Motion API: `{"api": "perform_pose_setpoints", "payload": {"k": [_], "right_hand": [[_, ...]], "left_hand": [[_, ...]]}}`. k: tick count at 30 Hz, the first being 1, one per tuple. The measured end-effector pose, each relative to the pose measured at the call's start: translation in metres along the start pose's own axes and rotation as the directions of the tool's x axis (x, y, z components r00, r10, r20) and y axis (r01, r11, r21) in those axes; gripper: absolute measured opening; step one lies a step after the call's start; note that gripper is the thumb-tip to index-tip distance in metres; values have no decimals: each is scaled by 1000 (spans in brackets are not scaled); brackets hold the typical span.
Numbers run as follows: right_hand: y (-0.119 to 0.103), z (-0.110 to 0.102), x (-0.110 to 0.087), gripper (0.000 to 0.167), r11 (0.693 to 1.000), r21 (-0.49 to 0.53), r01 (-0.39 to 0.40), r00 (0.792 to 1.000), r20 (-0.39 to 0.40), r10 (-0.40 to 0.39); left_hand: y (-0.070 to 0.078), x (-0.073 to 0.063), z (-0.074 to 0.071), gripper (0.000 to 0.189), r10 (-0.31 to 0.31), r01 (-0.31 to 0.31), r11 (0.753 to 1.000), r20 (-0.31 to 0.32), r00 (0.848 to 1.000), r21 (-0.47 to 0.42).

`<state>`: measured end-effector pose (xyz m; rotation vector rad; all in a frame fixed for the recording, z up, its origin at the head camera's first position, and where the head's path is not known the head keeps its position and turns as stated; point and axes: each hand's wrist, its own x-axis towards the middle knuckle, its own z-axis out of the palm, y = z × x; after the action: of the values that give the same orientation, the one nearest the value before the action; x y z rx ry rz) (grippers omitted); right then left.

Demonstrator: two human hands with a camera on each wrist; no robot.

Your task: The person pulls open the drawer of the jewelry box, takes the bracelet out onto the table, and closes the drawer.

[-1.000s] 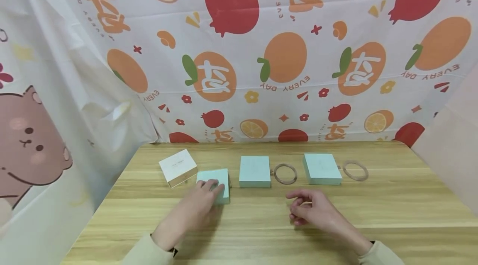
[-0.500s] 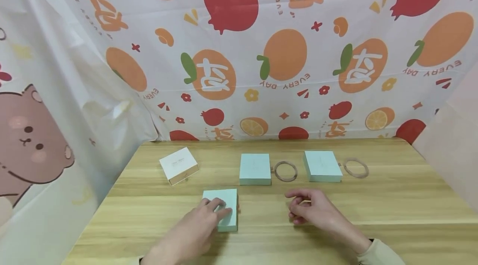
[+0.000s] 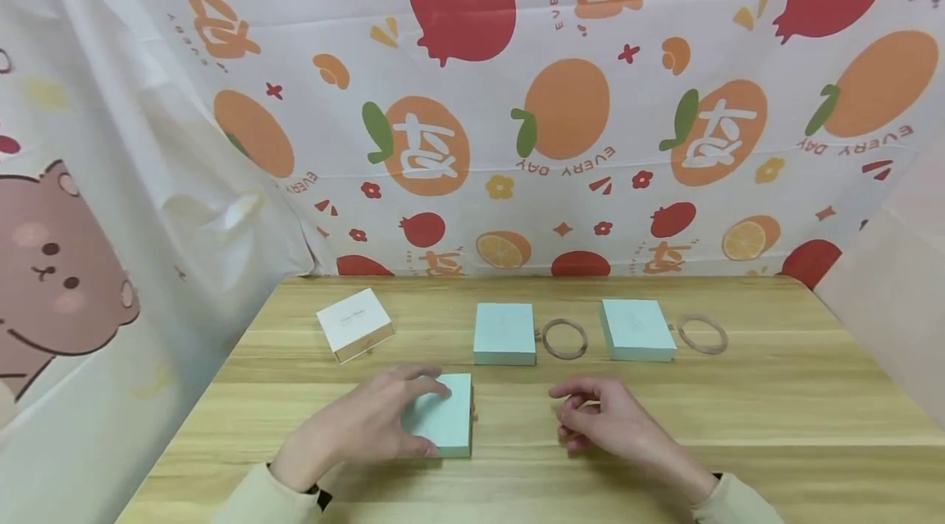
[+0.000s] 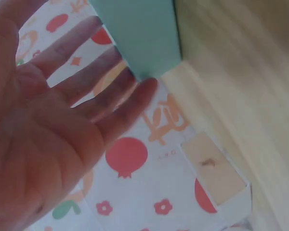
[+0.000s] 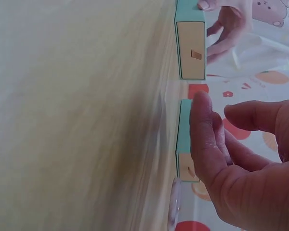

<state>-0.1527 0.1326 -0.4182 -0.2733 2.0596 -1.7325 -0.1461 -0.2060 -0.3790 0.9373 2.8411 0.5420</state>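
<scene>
My left hand [image 3: 372, 417] lies at the left side of a mint-green drawer box [image 3: 448, 417] on the wooden table, thumb by its near edge and a finger over its top. In the left wrist view its fingers [image 4: 94, 94] are spread and fairly straight, with tips right at the green box [image 4: 144, 43]. The box's drawer front with a small pull tab [image 5: 196, 55] faces my right hand. My right hand [image 3: 609, 417] holds nothing; its fingers hang loosely curled, to the right of that box.
Behind stand two more mint-green boxes, one in the middle [image 3: 504, 333] and one to its right [image 3: 638, 330]. A bangle [image 3: 564, 339] lies right of the first, another bangle [image 3: 703, 334] right of the second. A white box [image 3: 355, 324] sits back left. A fruit-print curtain [image 3: 561, 204] hangs behind the table.
My left hand has drawn the green box from the back row toward me and slightly right, then shifted to its left side. My right hand has moved slightly left.
</scene>
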Motion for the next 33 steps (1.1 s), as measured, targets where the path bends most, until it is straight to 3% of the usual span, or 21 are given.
{"api": "perform_pose_setpoints", "payload": {"k": [8,19,33], "right_hand": [[-2,13,7,33,999,-40,14,999,52,-11],[-1,34,18,19,1000,-10,-9,994,105,10],[-4,42,21,6,998,-48,-49,998,40,51]], "left_hand": [[17,8,12,58,34,-34,999,-18,999,30],[39,18,21,60,44,-45,997,11,999,70],[44,20,21,61,28,-31,996,36,999,81]]}}
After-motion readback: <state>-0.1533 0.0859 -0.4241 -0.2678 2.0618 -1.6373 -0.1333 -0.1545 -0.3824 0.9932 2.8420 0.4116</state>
